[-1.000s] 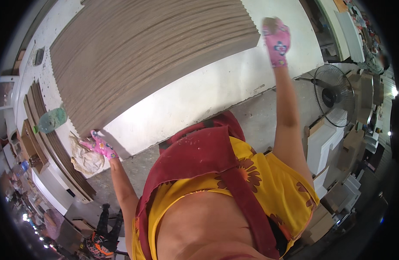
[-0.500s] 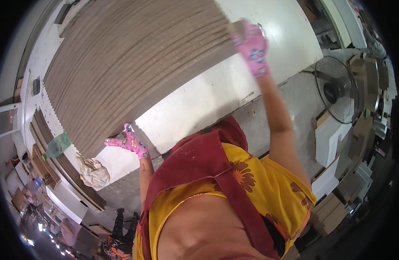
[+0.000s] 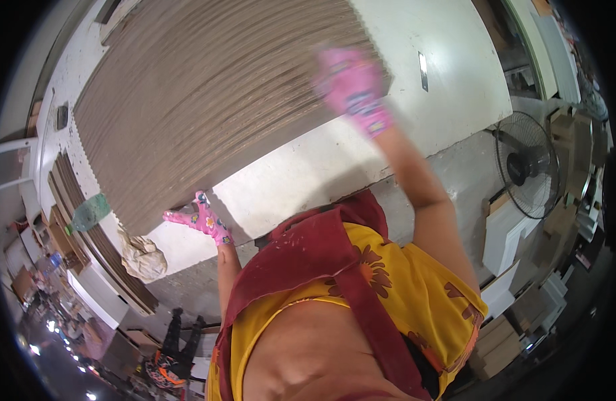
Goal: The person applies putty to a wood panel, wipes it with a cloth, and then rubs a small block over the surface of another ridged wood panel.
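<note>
A wide row of thin brown boards or strips [image 3: 221, 80], packed side by side, lies on the white tabletop [image 3: 288, 167]. My left hand [image 3: 201, 219], in a pink flowered glove, rests against the near left corner of the row, with thumb and fingers spread apart. Over the right end of the strips is my right hand [image 3: 351, 83], in a matching glove. Motion smears its fingers, so whether anything is in them does not show. A small metal plate [image 3: 423, 71] lies on the white surface to its right.
A green plastic bottle [image 3: 90, 212] and a crumpled beige cloth [image 3: 143, 257] are at the left end, by long brown strips [image 3: 100, 250]. On the right stands a black fan [image 3: 525, 166], near stacked white panels [image 3: 512, 230]. A person's dark-clothed legs [image 3: 181, 341] show at lower left.
My right hand has swept left and toward me from the far right edge of the strips. The metal plate is now uncovered. My left hand stays at the corner.
</note>
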Available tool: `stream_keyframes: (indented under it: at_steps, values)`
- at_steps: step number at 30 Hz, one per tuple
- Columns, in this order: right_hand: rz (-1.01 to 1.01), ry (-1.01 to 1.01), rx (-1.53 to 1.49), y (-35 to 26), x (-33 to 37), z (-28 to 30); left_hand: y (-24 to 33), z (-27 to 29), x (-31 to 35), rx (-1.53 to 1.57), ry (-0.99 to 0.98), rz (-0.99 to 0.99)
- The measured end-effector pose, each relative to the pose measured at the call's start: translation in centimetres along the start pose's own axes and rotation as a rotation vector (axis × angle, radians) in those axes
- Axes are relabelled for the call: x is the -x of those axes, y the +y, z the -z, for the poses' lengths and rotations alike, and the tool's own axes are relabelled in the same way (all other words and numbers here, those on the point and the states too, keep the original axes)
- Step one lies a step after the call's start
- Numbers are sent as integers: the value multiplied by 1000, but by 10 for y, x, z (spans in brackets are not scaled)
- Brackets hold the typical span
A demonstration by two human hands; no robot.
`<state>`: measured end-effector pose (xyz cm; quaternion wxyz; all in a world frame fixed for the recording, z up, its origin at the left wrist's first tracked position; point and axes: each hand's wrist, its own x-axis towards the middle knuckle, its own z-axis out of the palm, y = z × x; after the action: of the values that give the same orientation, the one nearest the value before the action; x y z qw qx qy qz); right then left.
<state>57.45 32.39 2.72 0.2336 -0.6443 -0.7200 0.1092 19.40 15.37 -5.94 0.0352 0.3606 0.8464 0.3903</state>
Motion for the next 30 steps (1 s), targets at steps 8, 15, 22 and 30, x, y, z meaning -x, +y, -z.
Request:
stream_keyframes:
  at_steps: [8,15,22,30]
  values:
    - [-212,210,-266,6,-13,45,-2,3,-1,-36,-68,19]
    - [704,-173,-303,-245,35,-105,-22,0,-3,313,-50,-39]
    - [262,-62,40,-94,-37,-36,-11,1,1,-9,-4,-6]
    - [58,306,216,84,-61,33,3,4,1,-14,5,-18]
